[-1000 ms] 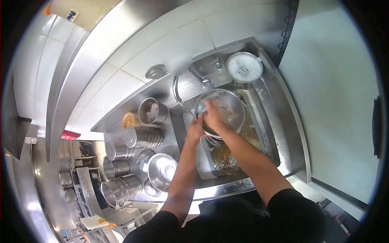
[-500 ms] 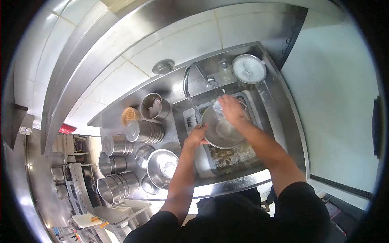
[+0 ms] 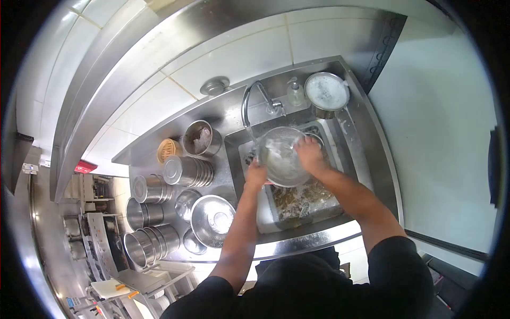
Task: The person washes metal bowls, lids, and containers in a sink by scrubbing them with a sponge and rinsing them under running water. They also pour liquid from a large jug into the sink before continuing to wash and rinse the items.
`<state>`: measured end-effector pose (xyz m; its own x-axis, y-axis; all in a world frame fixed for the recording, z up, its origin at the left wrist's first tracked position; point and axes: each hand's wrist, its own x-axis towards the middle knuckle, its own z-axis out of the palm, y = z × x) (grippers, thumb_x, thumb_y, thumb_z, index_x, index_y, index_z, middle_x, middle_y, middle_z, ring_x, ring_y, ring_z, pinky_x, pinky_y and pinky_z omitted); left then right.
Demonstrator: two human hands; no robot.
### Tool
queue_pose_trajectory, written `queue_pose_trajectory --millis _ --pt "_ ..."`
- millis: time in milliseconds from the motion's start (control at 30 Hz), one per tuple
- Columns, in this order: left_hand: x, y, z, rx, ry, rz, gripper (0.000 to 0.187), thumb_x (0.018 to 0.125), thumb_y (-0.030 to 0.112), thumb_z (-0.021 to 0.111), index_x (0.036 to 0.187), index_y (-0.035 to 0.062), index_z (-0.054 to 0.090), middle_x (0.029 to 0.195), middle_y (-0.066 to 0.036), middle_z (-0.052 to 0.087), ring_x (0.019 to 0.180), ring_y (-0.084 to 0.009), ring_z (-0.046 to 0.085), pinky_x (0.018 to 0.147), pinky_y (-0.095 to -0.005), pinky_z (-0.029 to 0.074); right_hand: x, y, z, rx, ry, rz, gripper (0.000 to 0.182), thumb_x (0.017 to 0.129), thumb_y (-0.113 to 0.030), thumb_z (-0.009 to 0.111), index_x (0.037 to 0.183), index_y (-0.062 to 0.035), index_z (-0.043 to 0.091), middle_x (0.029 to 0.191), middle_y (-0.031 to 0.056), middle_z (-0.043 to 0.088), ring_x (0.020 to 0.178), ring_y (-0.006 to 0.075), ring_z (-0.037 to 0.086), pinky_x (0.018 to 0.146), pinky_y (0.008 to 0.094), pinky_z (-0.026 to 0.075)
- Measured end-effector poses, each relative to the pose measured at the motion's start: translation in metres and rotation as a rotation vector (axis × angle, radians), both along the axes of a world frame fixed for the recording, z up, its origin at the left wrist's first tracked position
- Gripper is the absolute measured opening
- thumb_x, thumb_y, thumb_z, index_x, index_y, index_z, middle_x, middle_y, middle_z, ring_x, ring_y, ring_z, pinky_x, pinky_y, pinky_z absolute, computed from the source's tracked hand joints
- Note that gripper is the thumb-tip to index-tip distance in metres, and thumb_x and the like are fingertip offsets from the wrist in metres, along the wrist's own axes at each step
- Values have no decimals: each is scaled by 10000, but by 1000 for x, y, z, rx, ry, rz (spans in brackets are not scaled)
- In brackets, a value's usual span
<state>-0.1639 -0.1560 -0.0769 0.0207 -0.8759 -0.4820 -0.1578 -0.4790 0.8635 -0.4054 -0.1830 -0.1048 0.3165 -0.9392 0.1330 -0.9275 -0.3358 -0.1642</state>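
A round metal bowl (image 3: pixel 287 173) is tilted under the faucet (image 3: pixel 246 109), over the sink. My left hand (image 3: pixel 256 174) grips its left rim. At the opposite rim, my right hand (image 3: pixel 311 153) has its fingers curled over the edge into the bowl. Water from the spout lands on the bowl's left side, and a white, blurred streak of water crosses its inside. Under the bowl, water splashes over the brownish, wet bottom of the sink (image 3: pixel 268 215).
Stacked steel pots (image 3: pixel 180 171), a perforated colander (image 3: pixel 202 220) and a bamboo steamer (image 3: pixel 168 149) stand on the left drainboard. A pot of foamy water (image 3: pixel 325 110) and a soap pump bottle (image 3: pixel 295 94) sit behind the sink. A steel shelf (image 3: pixel 122 58) runs above.
The bowl has tipped and come further under the spout, with water now splashing below it. My right hand has moved down from the bowl's far side to its right rim.
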Motion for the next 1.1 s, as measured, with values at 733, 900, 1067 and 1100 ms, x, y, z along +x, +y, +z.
queue_pose_trajectory --millis 733,900,1067,1100 --pt "-21 -3 44 -44 -434 -194 575 940 226 580 1485 89 458 1083 -225 718 816 -322 746 674 -434 615 14 -12 10 100 -221 -159 410 865 -147 638 1265 -75 581 1224 188 634 1141 407 604 968 506 501" --pt "-30 -11 40 45 -159 50 530 1018 338 566 1408 -13 499 1079 -175 701 883 -285 721 736 -411 596 92 25 11 206 -754 -130 337 923 -251 619 1184 -43 573 1139 236 626 1086 433 602 923 527 485" --pt "35 -32 -81 -16 -518 61 475 991 335 601 1293 -31 589 1079 -186 701 898 -289 709 770 -422 581 54 81 68 310 -506 133 294 931 -316 641 1034 -42 615 1085 235 641 1027 411 634 845 526 505" --pt "32 -28 -95 -4 -499 106 445 981 325 612 1265 -18 613 1078 -182 703 886 -291 708 757 -429 583 44 78 86 308 -499 155 288 930 -316 648 1025 -45 624 1072 229 644 1005 411 639 825 523 510"
